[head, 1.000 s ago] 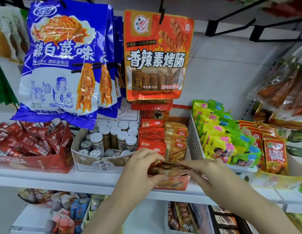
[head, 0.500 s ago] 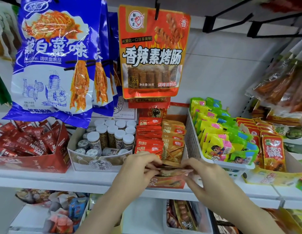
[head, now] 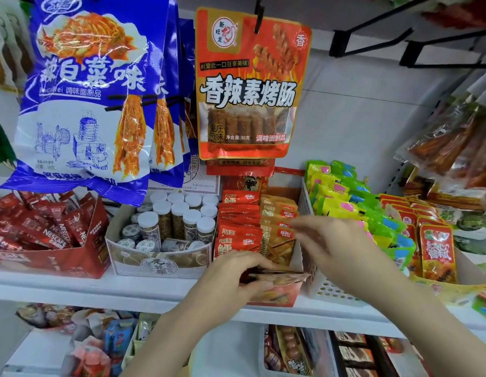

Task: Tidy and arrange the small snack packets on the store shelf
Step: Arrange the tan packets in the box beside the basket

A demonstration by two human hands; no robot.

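A red display box [head: 274, 295] on the white shelf [head: 100, 291] holds two rows of small snack packets: red ones [head: 237, 238] on the left, orange-tan ones [head: 278, 213] on the right. My left hand [head: 231, 278] grips a flat stack of tan packets [head: 280, 277] at the box's front edge. My right hand [head: 334, 240] hovers over the right row, blurred, fingers spread towards the standing orange packets and holding nothing I can see.
A white basket [head: 320, 287] of yellow-green packets stands right of the box. A box of white-capped jars [head: 179, 219] and a red Nescafe box [head: 49, 235] stand to its left. Large blue [head: 95, 91] and orange [head: 250, 85] bags hang above.
My right hand has let go of the flat stack and risen up and back over the right row. My left hand still grips the stack at the box front.
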